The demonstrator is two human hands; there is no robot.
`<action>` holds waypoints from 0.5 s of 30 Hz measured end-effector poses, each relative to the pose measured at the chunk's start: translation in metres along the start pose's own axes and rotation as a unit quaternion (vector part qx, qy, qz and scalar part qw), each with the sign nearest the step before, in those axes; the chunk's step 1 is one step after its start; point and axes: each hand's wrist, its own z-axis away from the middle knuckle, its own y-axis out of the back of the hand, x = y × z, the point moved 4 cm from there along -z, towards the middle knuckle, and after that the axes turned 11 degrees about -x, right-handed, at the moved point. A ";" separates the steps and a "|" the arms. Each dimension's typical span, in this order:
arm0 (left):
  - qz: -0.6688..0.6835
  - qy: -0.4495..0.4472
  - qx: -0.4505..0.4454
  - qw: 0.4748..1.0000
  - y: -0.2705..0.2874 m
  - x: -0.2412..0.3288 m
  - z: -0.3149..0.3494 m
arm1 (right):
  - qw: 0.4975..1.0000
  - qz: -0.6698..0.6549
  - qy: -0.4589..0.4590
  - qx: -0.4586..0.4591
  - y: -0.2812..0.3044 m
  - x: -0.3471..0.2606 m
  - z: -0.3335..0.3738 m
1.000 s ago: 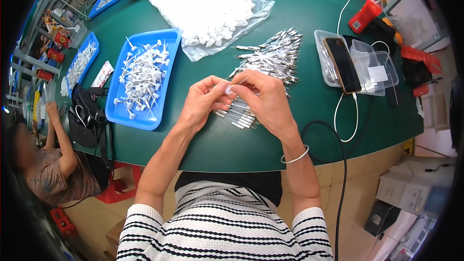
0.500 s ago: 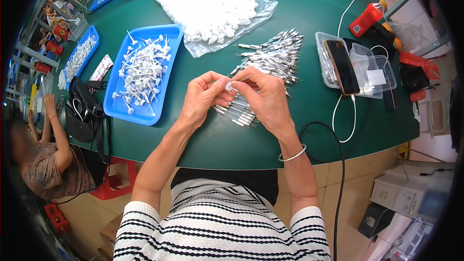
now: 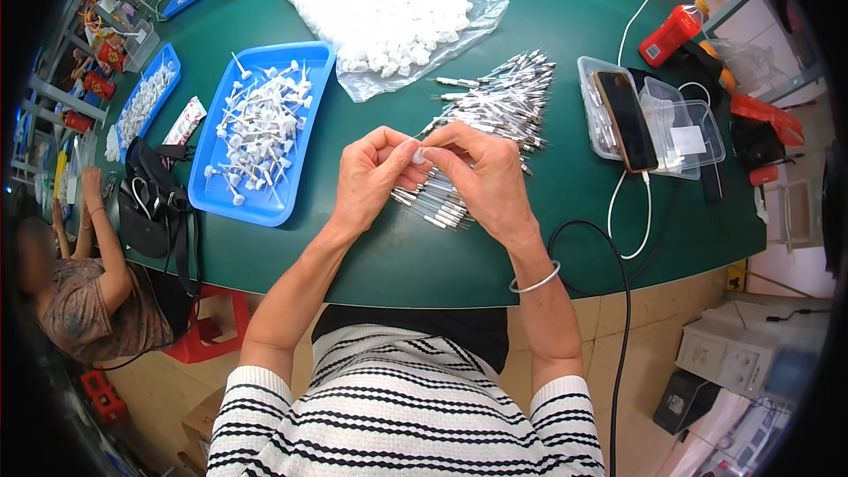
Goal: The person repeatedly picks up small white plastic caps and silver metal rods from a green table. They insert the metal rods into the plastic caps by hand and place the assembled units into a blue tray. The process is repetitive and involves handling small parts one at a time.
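Observation:
Between my fingertips sits a small white plastic cap [image 3: 418, 157], pinched from both sides. My left hand [image 3: 373, 175] grips it between thumb and forefinger, the other fingers curled behind. From the right, my right hand [image 3: 481, 175] closes thumb and forefinger on the same piece; a thin rod seems to run up from it, mostly hidden by the fingers. Beneath and beyond my hands lies a pile of thin metal-and-white rods [image 3: 499, 102]. Left of my hands, a blue tray [image 3: 199, 178] holds many rods with white caps on their ends.
A clear plastic bag of white caps [image 3: 380, 13] lies at the back. To the right are a clear box [image 3: 693, 159], a phone [image 3: 625, 119] with a white cable and a red bottle [image 3: 671, 35]. A black bag [image 3: 146, 203] rests left; a co-worker [image 3: 97, 291] sits beyond it.
My hands stay almost in place at the pile's near edge. The white cap has turned slightly between the fingertips.

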 end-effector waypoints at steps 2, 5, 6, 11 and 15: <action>0.005 0.011 0.001 1.000 0.000 0.001 0.000 | 1.000 0.000 -0.004 0.001 0.001 0.000 0.000; 0.007 0.023 -0.012 1.000 -0.004 0.008 0.002 | 1.000 0.007 -0.002 0.005 0.003 -0.003 0.000; 0.000 0.023 -0.018 1.000 -0.005 0.009 0.002 | 1.000 0.009 0.004 0.006 0.003 -0.004 0.000; -0.006 0.020 -0.039 0.999 -0.006 0.009 0.002 | 0.998 -0.031 0.037 0.032 0.003 0.002 -0.001; 0.036 0.024 -0.042 0.998 -0.004 0.012 0.003 | 0.997 -0.072 0.015 0.022 0.006 -0.001 0.000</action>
